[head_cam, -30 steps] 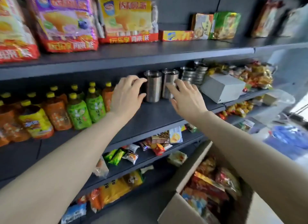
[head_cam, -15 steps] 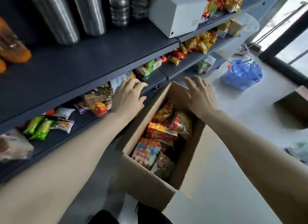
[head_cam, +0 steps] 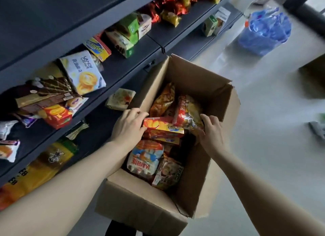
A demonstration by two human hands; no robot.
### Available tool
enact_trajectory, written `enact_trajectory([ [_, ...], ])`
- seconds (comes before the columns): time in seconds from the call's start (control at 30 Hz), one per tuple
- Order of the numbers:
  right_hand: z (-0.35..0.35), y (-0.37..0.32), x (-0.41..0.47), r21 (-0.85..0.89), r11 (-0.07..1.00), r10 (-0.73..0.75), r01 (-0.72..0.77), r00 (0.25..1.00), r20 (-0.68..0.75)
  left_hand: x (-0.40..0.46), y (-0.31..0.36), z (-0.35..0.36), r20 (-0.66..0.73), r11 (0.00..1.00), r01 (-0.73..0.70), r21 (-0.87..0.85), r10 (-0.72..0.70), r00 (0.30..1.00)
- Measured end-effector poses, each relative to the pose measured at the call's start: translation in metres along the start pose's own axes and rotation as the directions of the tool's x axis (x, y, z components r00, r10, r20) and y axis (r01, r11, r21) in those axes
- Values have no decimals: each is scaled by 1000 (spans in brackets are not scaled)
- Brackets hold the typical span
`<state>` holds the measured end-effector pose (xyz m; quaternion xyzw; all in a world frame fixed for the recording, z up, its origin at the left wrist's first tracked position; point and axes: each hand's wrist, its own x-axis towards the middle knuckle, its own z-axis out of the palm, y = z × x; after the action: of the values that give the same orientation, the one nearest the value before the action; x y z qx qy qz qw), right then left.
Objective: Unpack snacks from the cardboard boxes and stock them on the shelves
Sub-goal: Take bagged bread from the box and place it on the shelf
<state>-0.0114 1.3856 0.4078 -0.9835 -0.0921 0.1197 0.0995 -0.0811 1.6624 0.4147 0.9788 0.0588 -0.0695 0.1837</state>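
Your left hand (head_cam: 129,125) sits at the left inner edge of the cardboard box (head_cam: 146,206), fingers curled onto the near end of an orange biscuit pack (head_cam: 162,125) that lies across the top of the heap; it looks like a grasp just closing, thumb hidden beneath. Your right hand (head_cam: 211,130) is on the other side of the box, fingers bent round the lower edge of a red crinkly bag (head_cam: 189,112), pinching the film. Both forearms reach down and forward into the box, wrists slightly dropped, elbows out of frame toward you.

You are at the picking step: snacks are in hand but not yet lifted. The next move calls for a firm hold on each item, a straight lift clear of the box walls and flaps, then a swing left of the box to the shelves (head_cam: 123,67), where there are open gaps between the packets already stocked.

The box stands open on the floor (head_cam: 272,112), just right of the shelf unit, well filled: a white-and-red bag (head_cam: 146,161) lies nearer you in it, more packets beneath. Beyond the box, further along the floor, sits a blue plastic bag (head_cam: 265,33).
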Motion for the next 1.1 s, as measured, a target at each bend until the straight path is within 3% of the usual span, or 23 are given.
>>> enact_trajectory([
  [0.23,84,29,35,-62,994,99,-91,984,149,77,-46,80,92,993,-24,113,13,996],
  [0.4,136,41,60,-81,984,172,-159,966,193,98,-69,128,180,991,43,129,-66,981],
  [0.5,159,43,74,-89,977,210,-195,952,222,100,-76,145,128,989,68,132,-85,988],
  [0.63,175,40,97,-94,966,257,-241,939,228,100,-82,150,74,983,-6,184,-8,997],
  [0.87,193,19,146,-115,977,205,-177,928,313,100,-80,150,33,976,-50,212,44,998],
  [1.1,203,2,144,-190,968,195,-161,964,178,98,-80,154,-9,970,-61,237,65,998],
])
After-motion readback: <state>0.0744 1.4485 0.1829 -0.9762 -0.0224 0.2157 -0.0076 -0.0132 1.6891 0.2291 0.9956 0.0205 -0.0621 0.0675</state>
